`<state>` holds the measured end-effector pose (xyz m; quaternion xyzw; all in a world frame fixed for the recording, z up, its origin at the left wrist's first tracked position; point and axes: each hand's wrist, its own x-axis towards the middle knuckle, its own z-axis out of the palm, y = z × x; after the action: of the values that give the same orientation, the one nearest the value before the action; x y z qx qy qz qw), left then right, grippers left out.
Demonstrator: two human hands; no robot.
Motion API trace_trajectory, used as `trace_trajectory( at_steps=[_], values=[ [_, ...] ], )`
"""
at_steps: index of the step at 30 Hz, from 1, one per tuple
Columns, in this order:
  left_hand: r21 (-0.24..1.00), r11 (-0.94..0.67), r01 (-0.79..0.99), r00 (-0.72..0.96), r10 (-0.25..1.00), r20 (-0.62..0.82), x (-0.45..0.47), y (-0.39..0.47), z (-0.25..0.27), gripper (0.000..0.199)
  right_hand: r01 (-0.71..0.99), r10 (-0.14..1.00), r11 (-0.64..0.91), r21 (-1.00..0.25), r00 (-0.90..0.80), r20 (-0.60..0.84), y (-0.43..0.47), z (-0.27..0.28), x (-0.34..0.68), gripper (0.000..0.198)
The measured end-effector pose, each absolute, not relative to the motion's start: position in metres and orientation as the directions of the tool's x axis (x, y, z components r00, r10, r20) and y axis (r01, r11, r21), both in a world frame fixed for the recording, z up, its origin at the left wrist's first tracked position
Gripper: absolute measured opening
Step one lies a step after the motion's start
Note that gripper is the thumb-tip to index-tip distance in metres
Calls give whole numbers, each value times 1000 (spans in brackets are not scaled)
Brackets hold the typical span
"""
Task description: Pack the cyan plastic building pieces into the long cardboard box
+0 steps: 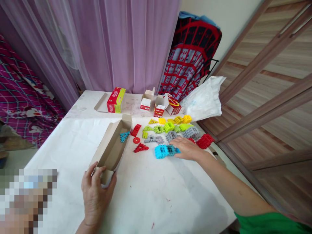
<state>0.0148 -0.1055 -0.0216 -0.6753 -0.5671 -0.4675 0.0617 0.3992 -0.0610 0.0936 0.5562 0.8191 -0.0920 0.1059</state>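
My left hand (98,188) grips the near end of a long, open cardboard box (100,151) lying on the table. Inside the box, toward its far end, is a blue triangular lattice piece (124,136). My right hand (185,148) is closed around the right end of a row of blue plastic building pieces (161,151); its fingertips are partly hidden. Just beyond it lie grey pieces (171,136), with red lattice pieces (205,141) to the right. Between box and right hand are a red triangle (141,148), a red round piece (136,140) and a red rectangular piece (136,130).
Green pieces (169,126) and yellow pieces (178,120) form rows farther back. A red and yellow box (116,100) and several small open boxes (159,110) stand along the far edge. A white plastic bag (203,99) sits at the far right, near a wooden wardrobe (265,81).
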Motion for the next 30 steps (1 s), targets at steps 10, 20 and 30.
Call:
trace_trajectory(
  at_steps=[10,20,30],
  values=[
    [476,-341,810,-93,728,680,14,-106,-23,44,945,898,326,-2,-310,-312,-57,76,387,66],
    [462,-357,812,-73,723,687,15,-106,-23,42,982,962,185,-36,-189,-199,-61,115,404,72],
    [452,-331,828,-81,727,682,22,-111,-15,34,805,818,553,-216,-573,-41,-3,154,249,60]
  ],
)
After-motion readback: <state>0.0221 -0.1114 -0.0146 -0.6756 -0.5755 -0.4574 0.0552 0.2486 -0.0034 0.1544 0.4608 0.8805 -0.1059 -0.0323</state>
